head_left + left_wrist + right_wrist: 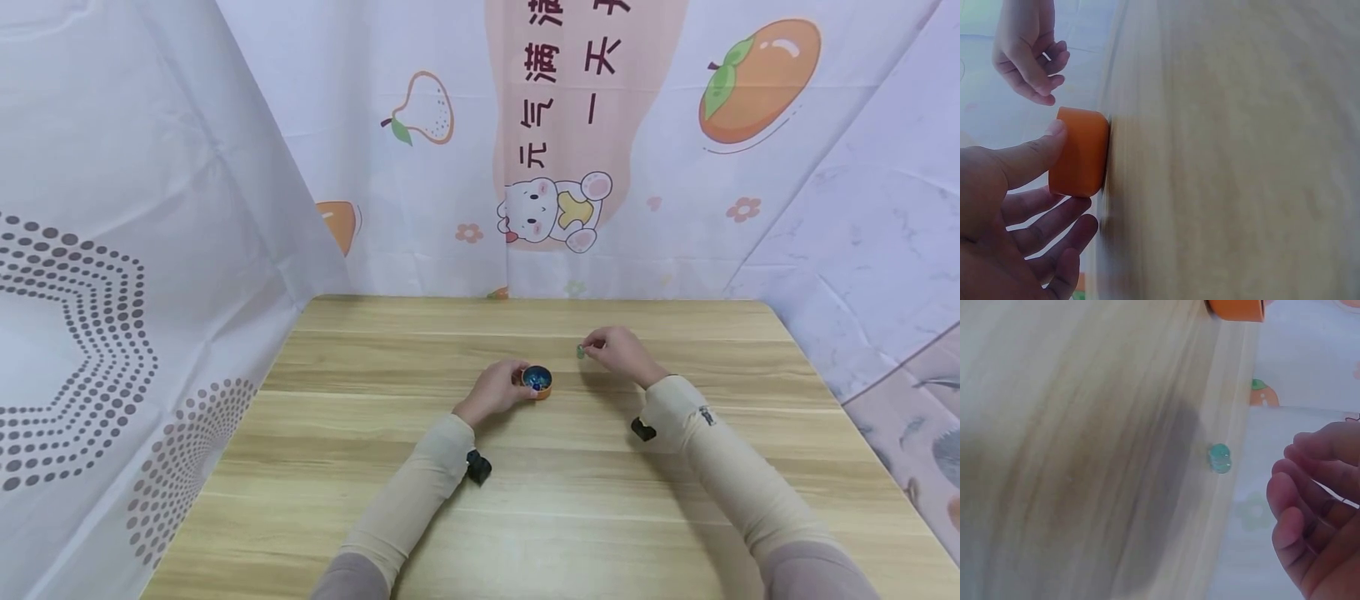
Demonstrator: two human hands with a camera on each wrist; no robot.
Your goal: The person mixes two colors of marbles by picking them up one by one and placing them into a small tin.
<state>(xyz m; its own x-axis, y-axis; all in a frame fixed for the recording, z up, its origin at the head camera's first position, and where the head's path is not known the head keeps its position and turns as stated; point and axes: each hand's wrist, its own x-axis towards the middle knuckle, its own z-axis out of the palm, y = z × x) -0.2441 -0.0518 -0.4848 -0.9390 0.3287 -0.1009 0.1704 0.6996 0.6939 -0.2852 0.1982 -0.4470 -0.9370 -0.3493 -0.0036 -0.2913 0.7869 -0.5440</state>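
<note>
My left hand (pixel 498 389) grips a small orange bowl (pixel 544 393) on the table, thumb on one side and fingers on the other. In the left wrist view the bowl's orange wall (pixel 1082 153) shows beneath the thumb. Its inside is dark blue and holds small shiny blue pieces, too small to tell apart. To the right, my right hand (pixel 618 350) hovers with loosely bent fingers beside clear green glass beads (pixel 581 352). The right wrist view shows two such beads (pixel 1220 459) touching each other on the wood, apart from the fingers (pixel 1288 528). Nothing shows within that hand.
Both hands work over a light wooden table (pixel 420 333). A printed curtain (pixel 450 192) hangs behind its far edge, and a dotted cloth (pixel 187 167) hangs at the left. Each wrist bears a small black device, such as the left one (pixel 478 467).
</note>
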